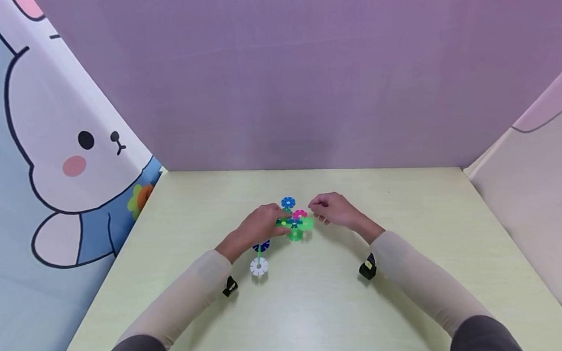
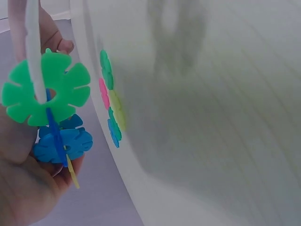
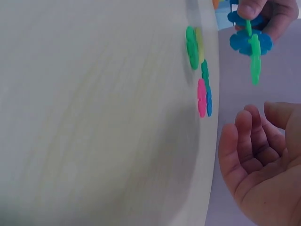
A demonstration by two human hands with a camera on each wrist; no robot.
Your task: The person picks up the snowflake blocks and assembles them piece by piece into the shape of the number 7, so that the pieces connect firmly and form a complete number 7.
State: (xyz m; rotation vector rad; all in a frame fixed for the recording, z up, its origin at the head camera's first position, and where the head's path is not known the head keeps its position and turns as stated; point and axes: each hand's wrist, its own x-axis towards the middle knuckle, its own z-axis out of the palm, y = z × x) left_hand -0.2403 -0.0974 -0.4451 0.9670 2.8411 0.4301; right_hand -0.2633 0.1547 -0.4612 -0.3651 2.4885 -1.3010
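My left hand (image 1: 264,222) grips a chain of slotted plastic snowflake discs, thumb and fingers around its blue discs (image 3: 242,42). A bright green disc (image 3: 255,66) sticks out at the chain's far end. Closer to the left wrist, a green disc (image 2: 70,87) joins a white disc (image 1: 253,267), seen edge-on in the left wrist view. My right hand (image 1: 336,209) hovers right of the chain, fingers loosely bent and holding nothing. Loose discs lie below and beyond the hands, among them a pink one (image 3: 201,96), a green one (image 3: 192,47) and a blue one (image 1: 288,199).
The pale wooden table (image 1: 291,316) runs back to a purple cloth wall (image 1: 304,87). A rabbit-print curtain (image 1: 72,130) borders the left side, a pale curtain (image 1: 547,206) the right. Black wrist cameras (image 1: 367,268) hang beneath both forearms, close over the table.
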